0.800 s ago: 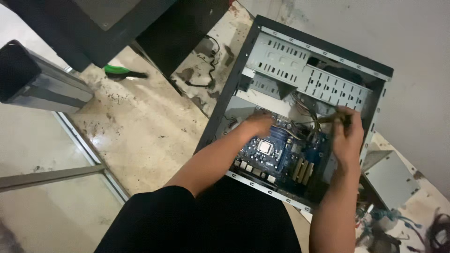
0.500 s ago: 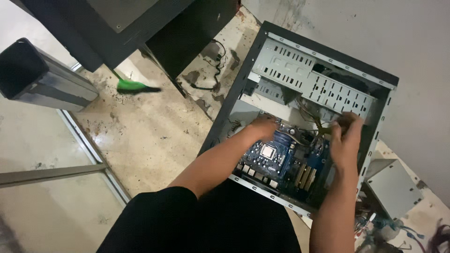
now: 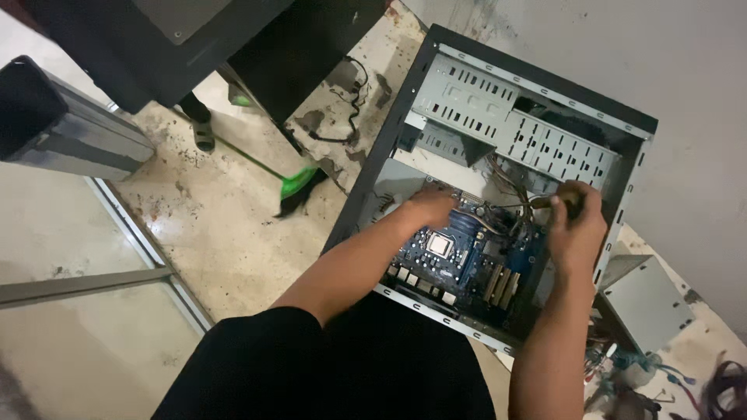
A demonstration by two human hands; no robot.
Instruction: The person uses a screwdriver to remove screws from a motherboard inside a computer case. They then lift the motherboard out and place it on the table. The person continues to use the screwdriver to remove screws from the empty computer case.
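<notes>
An open black computer case (image 3: 537,93) lies on its side on the floor, with a blue motherboard (image 3: 459,257) inside. My left hand (image 3: 426,208) rests on the board's upper left corner, fingers curled down on it. My right hand (image 3: 577,225) is closed around a dark screwdriver handle (image 3: 562,201) above the board's right side, beside a bundle of cables (image 3: 510,187). Whether the tool's tip touches anything is hidden. The grey drive cage (image 3: 513,124) fills the case's far end.
A green broom (image 3: 292,185) sweeps the dirty tiled floor to the left, with another person's sandalled foot (image 3: 202,136) near it. Dark furniture (image 3: 194,39) stands at the top left. A grey power supply box (image 3: 646,299) and loose coloured wires (image 3: 661,381) lie to the right.
The green broom has swept from the upper left toward the case, and a foot has come into view. My hands stay in nearly the same places on the board.
</notes>
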